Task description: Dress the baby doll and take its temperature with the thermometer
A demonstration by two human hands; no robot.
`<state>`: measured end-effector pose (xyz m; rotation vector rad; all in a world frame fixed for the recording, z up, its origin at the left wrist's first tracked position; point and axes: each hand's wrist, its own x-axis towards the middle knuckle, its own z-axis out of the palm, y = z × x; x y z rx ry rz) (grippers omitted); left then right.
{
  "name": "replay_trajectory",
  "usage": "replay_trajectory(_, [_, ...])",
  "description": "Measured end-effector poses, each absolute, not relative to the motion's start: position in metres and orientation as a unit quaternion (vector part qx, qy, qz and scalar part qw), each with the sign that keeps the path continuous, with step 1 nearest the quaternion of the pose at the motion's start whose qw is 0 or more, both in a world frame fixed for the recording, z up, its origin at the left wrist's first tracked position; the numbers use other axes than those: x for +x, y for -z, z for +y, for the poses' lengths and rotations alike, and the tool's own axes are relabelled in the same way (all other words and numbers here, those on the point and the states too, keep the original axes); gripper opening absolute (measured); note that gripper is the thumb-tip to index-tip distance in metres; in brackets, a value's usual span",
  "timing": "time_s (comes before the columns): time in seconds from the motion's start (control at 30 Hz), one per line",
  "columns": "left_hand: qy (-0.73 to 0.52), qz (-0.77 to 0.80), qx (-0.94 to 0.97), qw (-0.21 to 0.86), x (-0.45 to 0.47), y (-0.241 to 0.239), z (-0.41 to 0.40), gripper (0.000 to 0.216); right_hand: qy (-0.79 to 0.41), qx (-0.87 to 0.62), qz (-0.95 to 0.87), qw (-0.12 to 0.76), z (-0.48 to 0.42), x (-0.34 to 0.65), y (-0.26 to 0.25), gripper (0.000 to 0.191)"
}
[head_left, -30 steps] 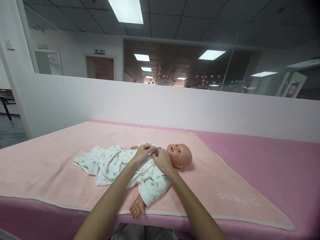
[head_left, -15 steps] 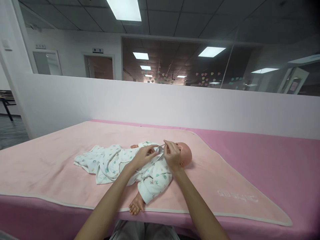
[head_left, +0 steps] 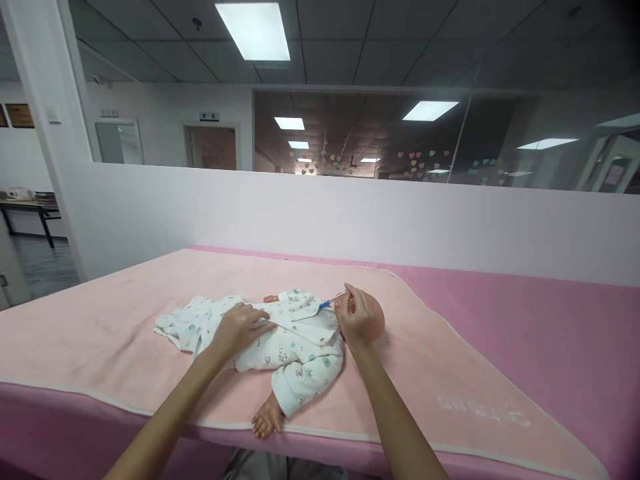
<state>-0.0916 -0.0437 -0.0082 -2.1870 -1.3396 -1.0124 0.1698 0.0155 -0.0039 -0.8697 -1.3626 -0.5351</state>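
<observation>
A baby doll [head_left: 376, 319] lies on its back, its head to the right. It wears a white printed baby garment [head_left: 300, 343] with long sleeves. My right hand [head_left: 356, 315] is pinched over the doll's face, holding a thin stick with a blue end [head_left: 326, 303]. The blue end lies by the garment's collar; the exact kind of stick is too small to tell. My left hand [head_left: 243, 328] rests on the garment over the doll's belly, fingers stretched out and thumb apart. My right hand hides most of the doll's face.
Beneath the doll a peach mat [head_left: 400, 393] is spread over a pink padded surface [head_left: 550, 320]. A low white wall [head_left: 350, 217] with glass above runs along the back. The near edge is close to the doll's hand [head_left: 267, 417].
My left hand has moved left from the doll's chest to its belly, and the garment's front now lies flatter. The blue end of the stick has come into view. The camera has tilted up slightly.
</observation>
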Motion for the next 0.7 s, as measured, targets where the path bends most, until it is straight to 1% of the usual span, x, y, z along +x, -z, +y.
replay_trajectory(0.1, [0.347, -0.518, -0.752, 0.214, -0.1, 0.002, -0.035, 0.024, 0.262, -0.397, -0.581, 0.661, 0.015, 0.173, 0.001, 0.02])
replay_trajectory(0.17, [0.361, -0.523, -0.738, 0.228, -0.095, -0.004, -0.033, 0.022, 0.267, -0.404, -0.565, 0.669, 0.013, 0.174, -0.001, 0.02])
replay_trajectory(0.3, [0.393, -0.471, -0.759, 0.22, -0.055, -0.021, -0.032, 0.025, 0.263, -0.384, -0.563, 0.682, 0.005, 0.168, -0.002, 0.018])
replay_trajectory(0.43, [0.358, -0.397, -0.814, 0.228, -0.019, -0.032, -0.019, 0.035, 0.245, -0.313, -0.624, 0.673, -0.005, 0.151, 0.004, 0.019])
replay_trajectory(0.57, [0.389, -0.414, -0.791, 0.228, -0.023, -0.021, -0.003, 0.026, 0.197, -0.303, -0.613, 0.703, -0.011, 0.139, 0.008, 0.02])
replay_trajectory(0.7, [0.443, -0.442, -0.747, 0.226, -0.042, -0.006, -0.005, 0.024, 0.147, -0.332, -0.582, 0.728, -0.011, 0.136, 0.006, 0.018])
